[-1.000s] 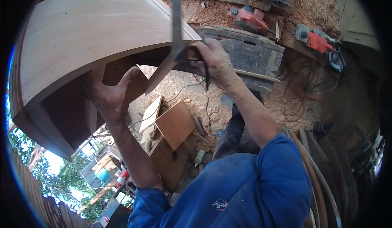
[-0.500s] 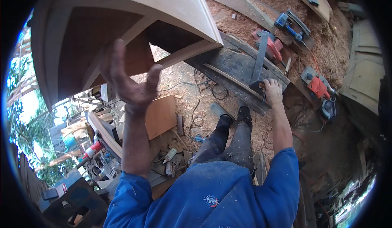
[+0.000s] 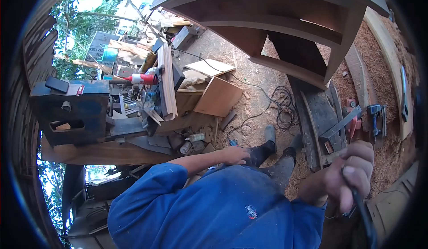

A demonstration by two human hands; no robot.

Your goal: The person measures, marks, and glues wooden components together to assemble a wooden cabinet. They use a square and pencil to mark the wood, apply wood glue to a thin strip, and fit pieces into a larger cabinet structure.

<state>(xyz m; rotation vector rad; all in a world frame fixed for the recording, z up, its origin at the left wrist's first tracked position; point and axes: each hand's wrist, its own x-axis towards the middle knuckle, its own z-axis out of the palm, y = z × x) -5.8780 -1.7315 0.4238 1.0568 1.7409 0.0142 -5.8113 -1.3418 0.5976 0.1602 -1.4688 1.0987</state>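
Observation:
My right hand (image 3: pixel 352 173) is raised at the lower right, closed around a dark, thin rod-like thing (image 3: pixel 366 222). That thing runs down toward the rim of the view, and its kind cannot be made out. My left hand (image 3: pixel 235 155) lies against my dark trousers at the front of my body, with nothing seen in it. A try square (image 3: pixel 341 123) with a metal blade rests on the dark wooden bench (image 3: pixel 314 108), beyond my right hand. Above the bench's far end stands a wooden cabinet frame (image 3: pixel 285 68) with open compartments.
At right, a red power tool (image 3: pixel 353 124), a blue power tool (image 3: pixel 376 117) and a handsaw (image 3: pixel 405 97) lie among shavings. Cables (image 3: pixel 285 106) coil on the floor. Leftward are a wooden panel (image 3: pixel 218 96), a red-and-white tool (image 3: pixel 141 78) and a phone (image 3: pixel 58 84) on a blue box.
The view has swung left. My left hand has dropped from beside the cabinet to my trousers. My right hand has left the try square on the bench and now grips the dark rod-like thing.

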